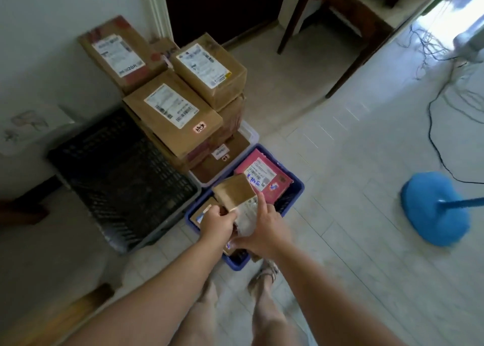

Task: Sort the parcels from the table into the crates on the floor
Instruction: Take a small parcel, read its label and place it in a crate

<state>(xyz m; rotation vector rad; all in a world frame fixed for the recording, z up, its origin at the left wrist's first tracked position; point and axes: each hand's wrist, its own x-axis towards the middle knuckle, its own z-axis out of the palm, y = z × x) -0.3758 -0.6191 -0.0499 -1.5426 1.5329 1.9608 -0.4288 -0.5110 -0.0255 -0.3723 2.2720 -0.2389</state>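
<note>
currently, head view only. crates on the floor: three. black crate [123, 178], lattice-walled, at left; white crate [252, 133] behind, under a stack; blue crate [298, 188] nearest the feet.

brown boxes [172, 115] piled in and over the white crate: at least six counted, the lower ones partly hidden. four show white shipping labels with barcodes, print too blurred to read. the front box carries one small orange sticker [199, 128] with black handwritten characters, not legible.

blue crate holds two parcels: a pink parcel [281, 188] with a white label and blue handwriting, unreadable, and a flat brown parcel [201, 212] at its near-left corner.

a third, the small brown parcel [231, 190], is held tilted above the blue crate. left hand [217, 221]: grip clamped on its near edge, fingers curled. right hand [264, 230]: grip on its pale-wrapped end, forefinger straight along the side.

one blue round base [434, 209] and a black cable [434, 125] on the floor at right.
</note>
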